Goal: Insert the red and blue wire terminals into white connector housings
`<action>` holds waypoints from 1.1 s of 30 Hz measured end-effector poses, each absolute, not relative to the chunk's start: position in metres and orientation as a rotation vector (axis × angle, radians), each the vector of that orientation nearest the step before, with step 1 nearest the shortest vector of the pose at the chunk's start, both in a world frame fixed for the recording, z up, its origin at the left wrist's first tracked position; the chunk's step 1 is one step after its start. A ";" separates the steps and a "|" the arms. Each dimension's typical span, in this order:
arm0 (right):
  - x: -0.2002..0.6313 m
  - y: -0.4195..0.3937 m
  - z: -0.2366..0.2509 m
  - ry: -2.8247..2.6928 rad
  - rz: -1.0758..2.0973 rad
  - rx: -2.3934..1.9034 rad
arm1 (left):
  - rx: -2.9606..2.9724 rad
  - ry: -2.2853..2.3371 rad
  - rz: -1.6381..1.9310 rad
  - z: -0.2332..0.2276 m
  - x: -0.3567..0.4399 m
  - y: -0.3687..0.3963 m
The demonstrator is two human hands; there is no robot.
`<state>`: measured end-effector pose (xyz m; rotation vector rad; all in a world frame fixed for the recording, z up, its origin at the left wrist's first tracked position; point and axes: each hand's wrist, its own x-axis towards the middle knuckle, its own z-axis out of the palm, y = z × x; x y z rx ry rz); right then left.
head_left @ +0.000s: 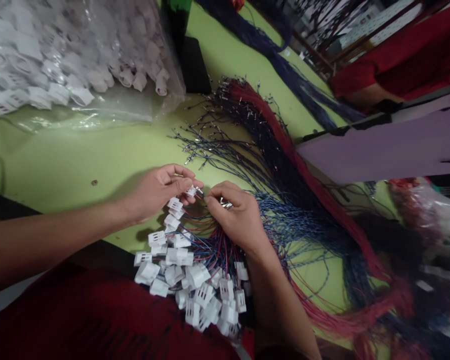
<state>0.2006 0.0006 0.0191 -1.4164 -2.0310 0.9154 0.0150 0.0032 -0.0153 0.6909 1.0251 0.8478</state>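
Between the fingertips of my left hand (172, 187) is a small white plastic connector housing (191, 190). My right hand (235, 212) pinches a thin dark wire (201, 193) with a metal terminal at its end, right beside the housing. Whether the terminal is inside the housing is too small to tell. Both hands are closed. Below them hangs a heap of white connector housings (197, 275) with red and blue wires (219, 245) attached. Past my right hand spreads a bunch of loose blue wires (225, 150) with bare metal terminals.
A clear plastic bag of white housings (127, 65) lies at the upper left. A thick red and dark wire bundle (285, 135) runs diagonally over the green table (67, 150). Another dark bundle (281, 65) lies behind. A person in a red sleeve (405, 60) is at the upper right.
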 end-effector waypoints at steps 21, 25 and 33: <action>0.197 -0.003 0.023 -2.216 0.729 -1.451 | 0.873 1.100 0.771 -0.010 0.017 0.003; 0.198 -0.002 0.023 -2.191 0.796 -1.454 | 0.889 1.092 0.782 -0.008 0.017 0.001; 0.187 -0.006 0.012 -2.131 0.855 -1.438 | 0.968 1.084 0.796 -0.013 0.018 -0.002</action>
